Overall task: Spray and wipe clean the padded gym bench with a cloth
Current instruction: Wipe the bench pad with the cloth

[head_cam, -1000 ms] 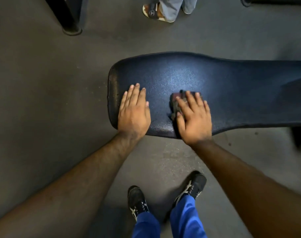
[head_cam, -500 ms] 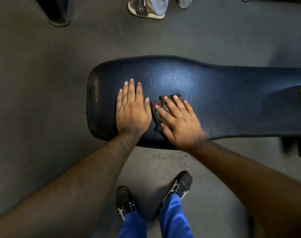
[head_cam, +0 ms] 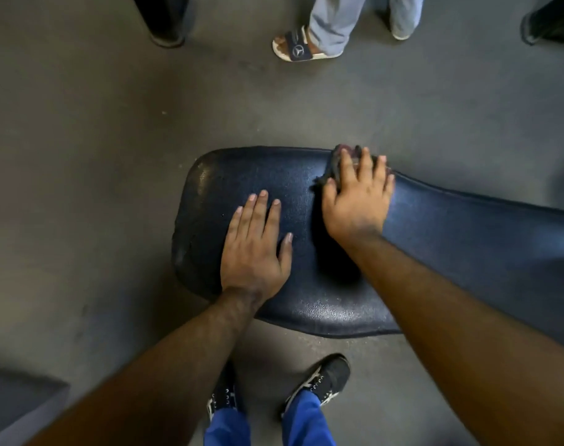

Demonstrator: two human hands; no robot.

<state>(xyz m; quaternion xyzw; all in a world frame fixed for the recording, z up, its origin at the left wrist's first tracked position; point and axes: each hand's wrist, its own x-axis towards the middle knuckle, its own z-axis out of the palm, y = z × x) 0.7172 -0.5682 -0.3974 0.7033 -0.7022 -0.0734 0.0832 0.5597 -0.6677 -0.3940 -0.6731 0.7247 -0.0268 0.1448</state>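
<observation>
**Cloth pressed at the bench's far edge**

Fingers point(head_cam: 364, 162) of the right hand point(head_cam: 358, 201) lie spread and flat, pressing a dark, crumpled cloth point(head_cam: 338, 159) onto the far edge of the padded bench point(head_cam: 435, 239); cloth bunches out just past the fingertips. Beside it, the left hand point(head_cam: 251, 249) rests palm down, fingers extended and together, holding nothing. The bench is dark blue vinyl, pebbled and glossy (wet-looking near the rounded end), narrowing to the right of the hands. Grey matte floor point(head_cam: 97, 188) lies bare beyond the fingertips, up to a bystander's sandal point(head_cam: 298, 49).
</observation>
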